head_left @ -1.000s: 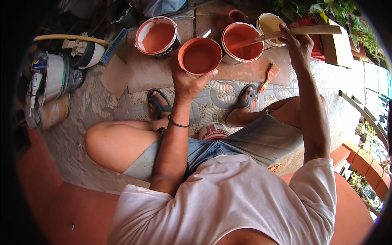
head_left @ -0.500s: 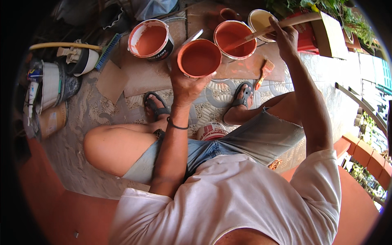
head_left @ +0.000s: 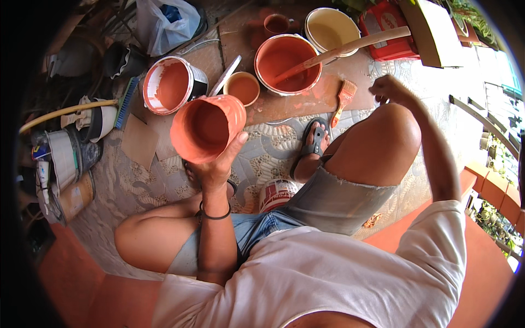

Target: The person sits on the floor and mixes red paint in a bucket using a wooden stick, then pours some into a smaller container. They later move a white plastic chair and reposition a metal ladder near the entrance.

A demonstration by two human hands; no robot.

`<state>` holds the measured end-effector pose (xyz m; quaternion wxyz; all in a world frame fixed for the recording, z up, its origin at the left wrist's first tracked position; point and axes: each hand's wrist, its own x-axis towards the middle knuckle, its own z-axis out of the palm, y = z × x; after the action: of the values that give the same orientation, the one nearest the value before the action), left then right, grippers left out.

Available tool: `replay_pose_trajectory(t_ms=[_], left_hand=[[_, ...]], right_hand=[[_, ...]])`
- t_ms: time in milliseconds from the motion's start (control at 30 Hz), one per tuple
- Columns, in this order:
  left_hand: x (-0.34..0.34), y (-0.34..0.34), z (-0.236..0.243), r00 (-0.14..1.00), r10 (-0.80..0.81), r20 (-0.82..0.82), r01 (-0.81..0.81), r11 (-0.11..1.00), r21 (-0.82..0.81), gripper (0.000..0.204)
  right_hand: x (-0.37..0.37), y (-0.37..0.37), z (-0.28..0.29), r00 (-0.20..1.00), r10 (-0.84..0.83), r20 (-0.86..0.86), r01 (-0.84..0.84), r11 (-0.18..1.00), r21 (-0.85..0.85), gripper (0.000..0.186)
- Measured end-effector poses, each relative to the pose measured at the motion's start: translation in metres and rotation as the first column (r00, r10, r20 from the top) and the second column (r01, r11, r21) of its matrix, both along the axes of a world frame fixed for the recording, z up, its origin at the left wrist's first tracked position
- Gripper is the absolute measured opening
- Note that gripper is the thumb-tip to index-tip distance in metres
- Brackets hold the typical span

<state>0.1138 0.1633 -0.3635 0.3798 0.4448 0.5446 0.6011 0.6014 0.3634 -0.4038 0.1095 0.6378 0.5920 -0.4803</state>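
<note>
My left hand point(head_left: 217, 170) is wrapped round a red-orange paint-coated tub point(head_left: 234, 112), tilted so that its mouth faces left. Above my right knee hangs my right hand point(head_left: 391, 90), its fingers loosely bent and apart with nothing in them. A wooden stick point(head_left: 361, 44) leans on the rim of a large bucket of red-orange paint point(head_left: 261, 68), its lower end inside. Close to the held tub stand a small tub of orange paint point(head_left: 242, 89) and a white bucket streaked with the same paint point(head_left: 199, 85). A paintbrush with orange stains point(head_left: 344, 103) lies on the cardboard's edge.
A cream bucket point(head_left: 332, 34), a small brown pot point(head_left: 276, 24), a red container point(head_left: 385, 31) and a cardboard box point(head_left: 429, 35) stand at the back. A white-and-red bucket point(head_left: 278, 192) is between my legs. On the left are a blue-bristled brush point(head_left: 126, 103) and several stacked pots.
My right hand has let go of the stick and come down toward my knee. The tub in my left hand has moved left and tilted, uncovering the small orange tub.
</note>
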Motion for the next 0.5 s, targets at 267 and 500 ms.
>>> replay_pose_trajectory(t_ms=[267,500], left_hand=[[-0.035,0.023,0.053,0.805,-0.193,-0.561,0.053,0.965,-0.256,0.127],[-0.057,0.068,0.085,0.859,-0.394,-0.326,0.298,0.904,-0.307,0.105]], right_hand=[[-0.025,-0.129,-0.223,0.929,-0.322,0.183,0.266,0.924,0.275,0.068],[0.01,-0.152,-0.194,0.948,-0.243,0.206,0.239,0.97,0.045,0.026]])
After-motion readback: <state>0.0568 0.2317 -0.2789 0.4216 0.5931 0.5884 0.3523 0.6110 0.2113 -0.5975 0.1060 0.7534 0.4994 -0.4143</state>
